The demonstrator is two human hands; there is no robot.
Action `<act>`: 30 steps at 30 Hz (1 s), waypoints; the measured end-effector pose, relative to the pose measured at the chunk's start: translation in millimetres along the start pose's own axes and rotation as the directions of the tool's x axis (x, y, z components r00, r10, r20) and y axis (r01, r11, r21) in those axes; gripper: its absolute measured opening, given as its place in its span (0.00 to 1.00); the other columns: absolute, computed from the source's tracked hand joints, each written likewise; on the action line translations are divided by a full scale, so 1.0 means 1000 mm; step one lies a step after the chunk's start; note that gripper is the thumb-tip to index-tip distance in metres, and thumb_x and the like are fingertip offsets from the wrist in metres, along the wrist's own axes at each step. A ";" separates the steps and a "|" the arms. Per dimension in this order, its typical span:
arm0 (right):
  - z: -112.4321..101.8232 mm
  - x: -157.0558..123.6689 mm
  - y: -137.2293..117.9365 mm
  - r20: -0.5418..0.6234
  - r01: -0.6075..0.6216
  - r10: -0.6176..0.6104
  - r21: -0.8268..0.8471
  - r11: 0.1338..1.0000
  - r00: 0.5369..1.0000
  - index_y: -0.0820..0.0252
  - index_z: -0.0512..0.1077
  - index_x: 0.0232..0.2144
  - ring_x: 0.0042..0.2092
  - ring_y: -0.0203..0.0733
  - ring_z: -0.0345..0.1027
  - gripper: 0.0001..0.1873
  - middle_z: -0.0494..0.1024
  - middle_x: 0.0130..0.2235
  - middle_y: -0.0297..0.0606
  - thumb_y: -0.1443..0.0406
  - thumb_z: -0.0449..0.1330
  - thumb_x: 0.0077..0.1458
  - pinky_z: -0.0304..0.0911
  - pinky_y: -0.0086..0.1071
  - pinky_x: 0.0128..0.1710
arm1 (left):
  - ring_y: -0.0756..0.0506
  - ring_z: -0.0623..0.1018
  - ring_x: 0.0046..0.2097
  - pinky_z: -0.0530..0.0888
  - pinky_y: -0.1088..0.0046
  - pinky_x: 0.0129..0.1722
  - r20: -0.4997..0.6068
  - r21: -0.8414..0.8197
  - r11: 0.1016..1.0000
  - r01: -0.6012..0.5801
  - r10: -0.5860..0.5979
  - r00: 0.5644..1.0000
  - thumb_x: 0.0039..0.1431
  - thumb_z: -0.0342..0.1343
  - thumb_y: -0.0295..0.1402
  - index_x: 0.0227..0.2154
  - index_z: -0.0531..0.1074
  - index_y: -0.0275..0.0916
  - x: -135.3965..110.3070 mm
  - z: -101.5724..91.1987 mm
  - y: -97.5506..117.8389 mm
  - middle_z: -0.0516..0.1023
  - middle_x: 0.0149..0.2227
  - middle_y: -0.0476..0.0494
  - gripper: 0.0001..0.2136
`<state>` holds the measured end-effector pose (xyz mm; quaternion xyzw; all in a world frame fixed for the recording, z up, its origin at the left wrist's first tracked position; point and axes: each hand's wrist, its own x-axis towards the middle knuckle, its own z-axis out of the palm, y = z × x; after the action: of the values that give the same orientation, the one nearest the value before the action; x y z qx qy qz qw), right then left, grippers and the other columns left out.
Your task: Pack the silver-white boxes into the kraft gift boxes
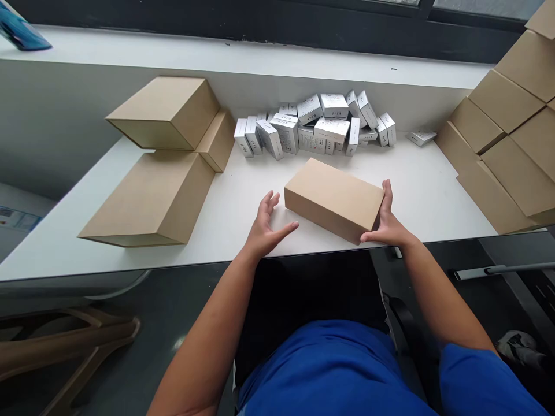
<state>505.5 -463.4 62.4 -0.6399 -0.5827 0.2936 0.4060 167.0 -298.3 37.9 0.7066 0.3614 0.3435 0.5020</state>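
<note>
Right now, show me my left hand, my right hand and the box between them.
Left hand (265, 230), head view, on its middle.
Right hand (389, 227), head view, on its middle.
Box (335, 193), head view, on its top face.

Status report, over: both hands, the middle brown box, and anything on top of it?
Right hand touching right end of middle brown box. Left hand open, apart from its left end. Nothing on top; small silver boxes behind it.

1. Near the table edge — the middle carton, between left hand and right hand, the right touching its right end.
2. Behind it, before the wall: heaped packets.
3. Left: three cartons grouped together.
4. Right — stacked cartons, a lone packet just left of them.
</note>
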 end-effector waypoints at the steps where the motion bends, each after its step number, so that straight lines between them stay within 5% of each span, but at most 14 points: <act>1: 0.004 0.002 0.002 0.007 -0.003 0.003 0.013 1.000 1.000 0.43 0.03 0.73 0.82 0.65 0.11 1.01 0.16 0.81 0.46 0.36 0.81 0.31 0.28 0.66 0.80 | 0.27 0.55 0.80 0.53 0.40 0.78 0.015 0.028 0.999 0.021 -0.022 1.000 0.51 0.75 0.55 0.77 0.49 0.46 -0.001 0.001 0.003 0.56 0.78 0.26 0.57; 6: 0.016 0.005 0.009 -0.016 0.054 -0.054 0.014 0.998 0.998 0.40 0.07 0.74 0.82 0.66 0.35 0.95 0.39 0.80 0.50 0.44 0.81 0.38 0.36 0.69 0.78 | 0.29 0.69 0.73 0.62 0.43 0.75 -0.002 0.103 0.994 0.022 -0.021 1.000 0.49 0.76 0.54 0.72 0.61 0.44 -0.001 0.002 0.012 0.67 0.73 0.28 0.51; 12: 0.002 -0.002 0.007 0.119 0.035 -0.053 0.149 0.988 0.991 0.42 0.08 0.75 0.82 0.66 0.38 0.95 0.40 0.81 0.49 0.46 0.81 0.37 0.36 0.66 0.79 | 0.33 0.80 0.59 0.71 0.49 0.68 -0.074 -0.064 0.998 -0.013 0.009 0.997 0.44 0.77 0.59 0.57 0.74 0.40 -0.002 -0.007 0.007 0.82 0.51 0.34 0.42; 14: -0.004 -0.007 0.004 0.222 -0.008 -0.044 0.228 0.974 0.974 0.40 0.11 0.76 0.81 0.66 0.40 0.93 0.39 0.82 0.47 0.44 0.81 0.36 0.40 0.65 0.79 | 0.29 0.77 0.64 0.70 0.47 0.70 -0.007 -0.133 0.989 -0.064 0.064 0.998 0.39 0.79 0.58 0.62 0.71 0.41 -0.008 -0.010 0.007 0.79 0.58 0.31 0.49; 19: -0.006 -0.014 0.000 0.297 -0.018 -0.082 0.319 0.948 0.951 0.39 0.18 0.79 0.81 0.65 0.43 0.90 0.37 0.82 0.44 0.42 0.80 0.36 0.47 0.62 0.78 | 0.21 0.53 0.79 0.58 0.39 0.77 0.262 -0.102 0.992 -0.068 0.093 0.960 0.38 0.82 0.51 0.78 0.52 0.50 -0.030 -0.013 0.017 0.53 0.79 0.30 0.65; 22: -0.004 -0.012 0.002 0.288 -0.019 -0.099 0.381 0.924 0.953 0.38 0.25 0.80 0.81 0.66 0.44 0.88 0.41 0.82 0.45 0.38 0.79 0.34 0.49 0.61 0.77 | 0.20 0.56 0.79 0.60 0.38 0.76 0.342 -0.214 0.977 0.024 0.052 0.938 0.43 0.77 0.58 0.79 0.42 0.55 -0.039 -0.014 0.019 0.48 0.81 0.34 0.66; 26: 0.003 -0.007 -0.001 0.281 -0.025 -0.115 0.451 0.892 0.953 0.38 0.32 0.80 0.80 0.69 0.47 0.87 0.49 0.80 0.45 0.37 0.78 0.30 0.51 0.63 0.76 | 0.22 0.64 0.74 0.66 0.39 0.72 0.218 -0.287 0.957 -0.033 0.099 0.971 0.40 0.74 0.63 0.78 0.39 0.60 -0.056 -0.005 0.016 0.56 0.76 0.35 0.67; 30: 0.027 -0.003 -0.018 0.241 -0.030 -0.096 0.472 0.881 0.966 0.38 0.35 0.81 0.80 0.68 0.48 0.82 0.50 0.81 0.40 0.32 0.74 0.34 0.50 0.60 0.78 | 0.25 0.71 0.66 0.73 0.39 0.64 -0.111 -0.203 0.957 -0.207 0.188 0.976 0.47 0.63 0.69 0.66 0.59 0.61 -0.081 0.007 0.023 0.66 0.65 0.39 0.45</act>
<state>472.8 -462.1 63.7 -0.4685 -0.5521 0.4997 0.4753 135.8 -376.1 48.3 0.6649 0.2723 0.4603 0.5214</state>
